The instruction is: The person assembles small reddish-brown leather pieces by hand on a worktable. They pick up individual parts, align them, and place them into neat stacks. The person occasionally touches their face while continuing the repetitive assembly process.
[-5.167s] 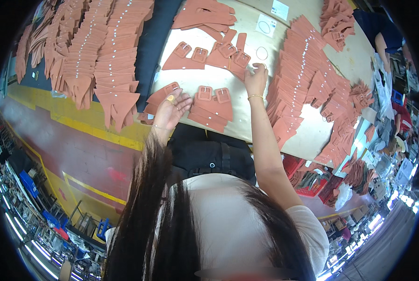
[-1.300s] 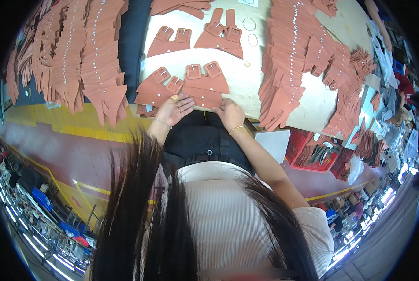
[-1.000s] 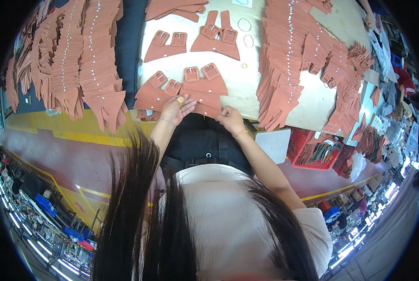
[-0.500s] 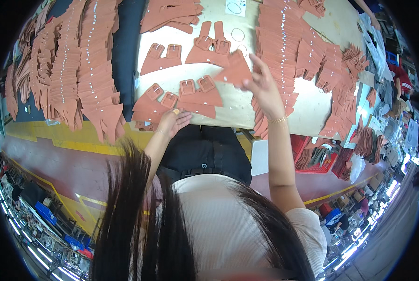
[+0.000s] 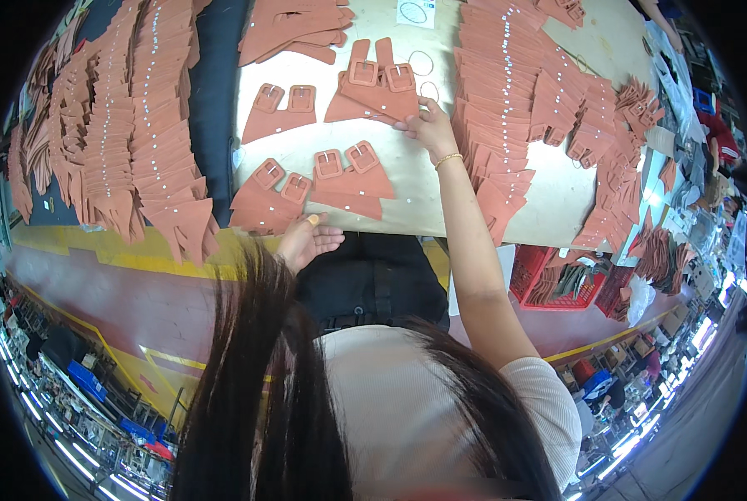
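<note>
Orange-brown flared piece (image 5: pixel 392 103) is lying fanned over its neighbour (image 5: pixel 337 107) mid-counter (image 5: pixel 432 179); guiding it by the corner, keeping it flat and leaving the buckles (image 5: pixel 362 72) unshifted is looking like the clean way. Right hand (image 5: pixel 418 115) is half curling, thumb and fingertips meeting that piece's right corner; can't tell whether it's pinching or just touching. Left hand (image 5: pixel 311 240) is hanging loosely spread at the counter's near edge, holding nothing, fingers pointing right, just beside the near buckled pieces (image 5: pixel 352 184).
</note>
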